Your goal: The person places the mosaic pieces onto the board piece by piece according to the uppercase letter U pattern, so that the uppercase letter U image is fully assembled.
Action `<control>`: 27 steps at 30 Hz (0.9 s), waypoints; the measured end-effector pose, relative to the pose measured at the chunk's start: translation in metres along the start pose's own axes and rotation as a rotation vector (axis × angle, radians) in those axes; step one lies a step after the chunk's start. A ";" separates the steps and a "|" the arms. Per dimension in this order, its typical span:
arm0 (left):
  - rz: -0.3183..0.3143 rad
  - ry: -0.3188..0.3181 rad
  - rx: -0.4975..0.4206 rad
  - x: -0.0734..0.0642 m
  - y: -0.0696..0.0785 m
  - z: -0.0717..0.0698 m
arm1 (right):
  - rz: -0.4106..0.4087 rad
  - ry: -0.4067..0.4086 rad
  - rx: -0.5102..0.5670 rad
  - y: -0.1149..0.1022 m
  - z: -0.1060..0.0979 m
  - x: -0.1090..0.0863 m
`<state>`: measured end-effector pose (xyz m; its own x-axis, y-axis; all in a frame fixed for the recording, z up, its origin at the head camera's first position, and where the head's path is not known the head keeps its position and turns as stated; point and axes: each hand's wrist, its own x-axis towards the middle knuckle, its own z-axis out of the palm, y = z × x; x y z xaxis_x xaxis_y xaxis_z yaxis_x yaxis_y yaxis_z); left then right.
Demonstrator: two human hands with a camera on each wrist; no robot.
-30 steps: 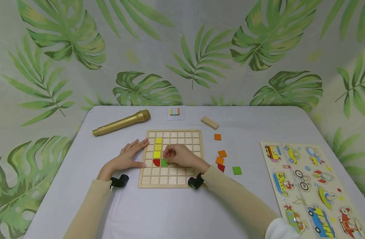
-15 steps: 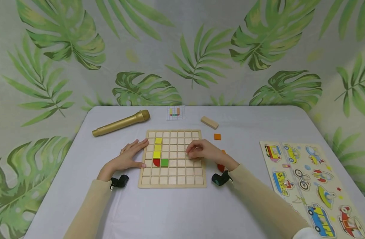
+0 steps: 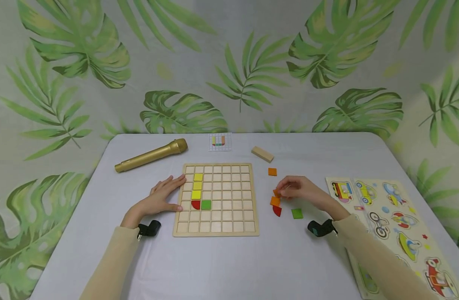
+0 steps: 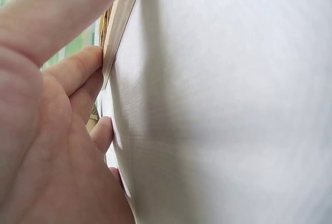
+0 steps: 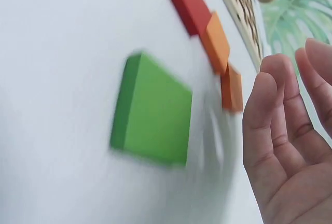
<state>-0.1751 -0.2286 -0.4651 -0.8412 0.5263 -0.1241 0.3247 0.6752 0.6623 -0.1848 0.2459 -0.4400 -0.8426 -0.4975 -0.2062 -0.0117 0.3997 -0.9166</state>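
My left hand (image 3: pixel 159 200) rests at the left edge of a wooden grid board (image 3: pixel 217 227), thumb and fingers spread along its rim. Three yellow square tiles (image 3: pixel 196 186) stand in a column on the board. Below them sit a red quarter-round tile (image 3: pixel 196 204) and a green square tile (image 3: pixel 206 204). Right of the board, my right hand (image 3: pixel 306 192) hovers with loosely bent fingers beside an orange tile (image 3: pixel 276 193); its palm holds nothing in the right wrist view. Another orange tile (image 3: pixel 275 201), a loose red quarter-round tile (image 3: pixel 277 211) and a loose green tile (image 5: pixel 155 112) lie close by.
Behind the board lie a gold microphone (image 3: pixel 152 155), a small pattern card (image 3: pixel 219 142) and a wooden block (image 3: pixel 262 154). One more orange tile (image 3: pixel 272 171) lies farther back. A vehicle peg puzzle (image 3: pixel 383 208) occupies the right side, partly under the right forearm.
My right hand has left the green tile on the board and moved right, across to the loose orange tiles. My left hand has stayed at the board's edge.
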 end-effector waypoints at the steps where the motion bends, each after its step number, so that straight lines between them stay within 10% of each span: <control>1: -0.001 0.000 0.001 0.000 0.000 0.000 | 0.005 0.004 -0.001 0.002 -0.004 -0.004; 15: 0.000 0.006 -0.012 0.000 0.003 0.001 | 0.067 0.012 0.006 0.016 -0.017 -0.030; 27: -0.005 0.004 -0.013 0.000 0.004 0.000 | -0.039 -0.049 -0.059 0.026 -0.015 -0.040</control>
<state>-0.1737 -0.2263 -0.4623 -0.8443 0.5211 -0.1246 0.3152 0.6712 0.6709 -0.1598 0.2877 -0.4506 -0.8133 -0.5504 -0.1885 -0.0771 0.4231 -0.9028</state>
